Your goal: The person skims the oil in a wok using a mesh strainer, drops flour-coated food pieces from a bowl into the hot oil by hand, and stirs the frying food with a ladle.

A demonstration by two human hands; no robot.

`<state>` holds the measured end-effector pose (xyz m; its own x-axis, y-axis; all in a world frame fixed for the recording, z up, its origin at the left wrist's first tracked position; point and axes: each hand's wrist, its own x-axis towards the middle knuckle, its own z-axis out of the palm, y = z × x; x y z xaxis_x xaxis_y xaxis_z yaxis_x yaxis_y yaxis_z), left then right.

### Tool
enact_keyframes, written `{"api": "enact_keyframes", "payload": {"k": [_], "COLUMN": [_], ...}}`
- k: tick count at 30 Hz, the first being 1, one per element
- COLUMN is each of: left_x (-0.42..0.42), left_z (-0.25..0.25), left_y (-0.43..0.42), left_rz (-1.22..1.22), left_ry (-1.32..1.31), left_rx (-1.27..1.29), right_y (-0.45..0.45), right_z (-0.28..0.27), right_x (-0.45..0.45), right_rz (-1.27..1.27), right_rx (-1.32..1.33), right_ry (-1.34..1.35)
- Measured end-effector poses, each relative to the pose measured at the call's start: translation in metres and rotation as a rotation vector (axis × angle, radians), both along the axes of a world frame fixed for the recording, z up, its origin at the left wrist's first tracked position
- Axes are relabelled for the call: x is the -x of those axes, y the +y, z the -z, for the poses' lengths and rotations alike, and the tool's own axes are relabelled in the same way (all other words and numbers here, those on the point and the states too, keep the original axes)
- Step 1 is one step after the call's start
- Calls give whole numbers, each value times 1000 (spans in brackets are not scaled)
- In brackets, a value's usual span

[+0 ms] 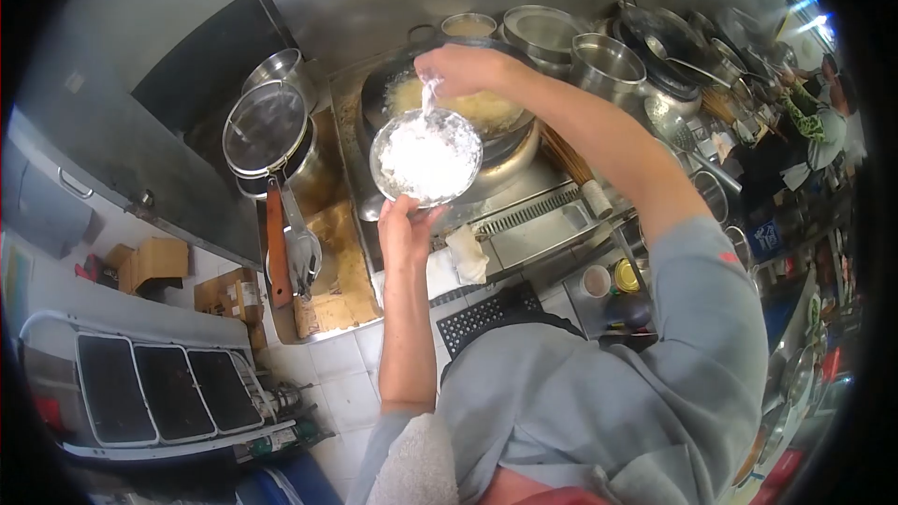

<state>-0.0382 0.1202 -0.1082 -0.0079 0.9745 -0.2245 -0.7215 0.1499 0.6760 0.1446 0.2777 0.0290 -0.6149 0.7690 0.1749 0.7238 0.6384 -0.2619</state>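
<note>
My left hand (404,224) grips the near rim of a round metal bowl (376,166) and holds it up in front of the wok. White powder (426,159), like flour or starch, fills much of the bowl. Above the bowl's far rim is my right hand (460,70), its fingers closed on a white-coated strip (429,95) that hangs down towards the powder. What lies under the coating cannot be made out. Behind both hands sits a large dark wok (376,93) with bubbling yellowish oil (496,110) in it, partly hidden by the bowl and my right arm.
Left of the stove, a round mesh strainer (266,129) with a wooden handle (278,243) rests across a pot. Metal pots (608,67) line the back right. A bamboo brush (569,159) and a perforated ladle (669,122) lie to the right. A cloth (466,255) is at the front edge.
</note>
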Motion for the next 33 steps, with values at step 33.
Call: {"api": "enact_keyframes", "payload": {"k": [33], "left_x": [-30], "left_z": [-10], "left_y": [-6], "left_rz": [45], "left_ry": [56], "left_rx": [-32], "right_y": [-40], "right_z": [26], "right_x": [9], "right_rz": [-106], "right_rx": [38], "right_ry": [-249]}}
